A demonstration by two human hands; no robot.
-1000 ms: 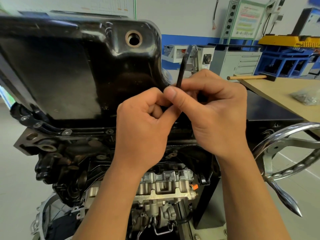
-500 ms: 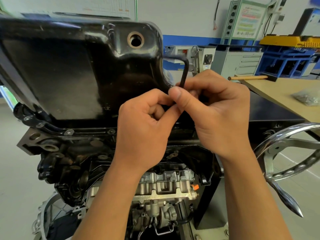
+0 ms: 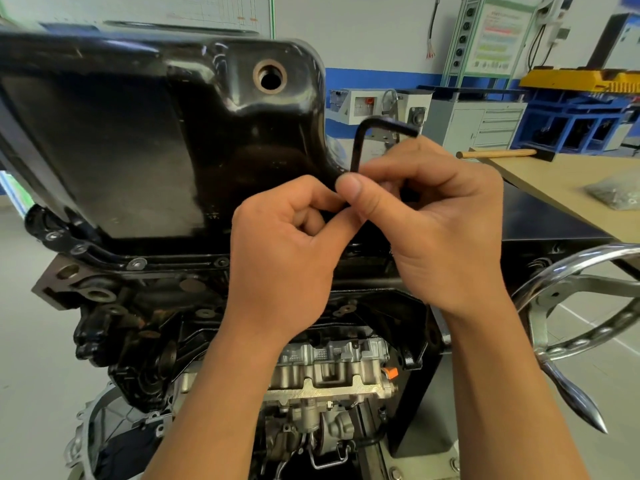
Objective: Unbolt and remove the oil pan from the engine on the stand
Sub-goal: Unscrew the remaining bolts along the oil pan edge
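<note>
The black oil pan (image 3: 145,140) sits on top of the upturned engine (image 3: 166,323), its open drain hole (image 3: 269,77) facing me. Bolts (image 3: 136,263) show along its flange at the lower left. A black L-shaped hex key (image 3: 360,143) stands upright at the pan's near right corner, its short arm pointing right. My right hand (image 3: 436,220) pinches the key's shaft between thumb and fingers. My left hand (image 3: 287,244) is curled beside it, fingertips on the same shaft just below. The key's tip and the bolt under it are hidden by my fingers.
A chrome handwheel (image 3: 581,306) of the stand juts out at the right. A wooden-topped bench (image 3: 568,188) behind it holds a hammer handle (image 3: 495,154) and a bag of small parts (image 3: 616,192). Cabinets and blue racks line the back wall.
The hex key has turned: its short arm was edge-on, then pointed left toward the pan, and now points right. Both hands stay at the same corner.
</note>
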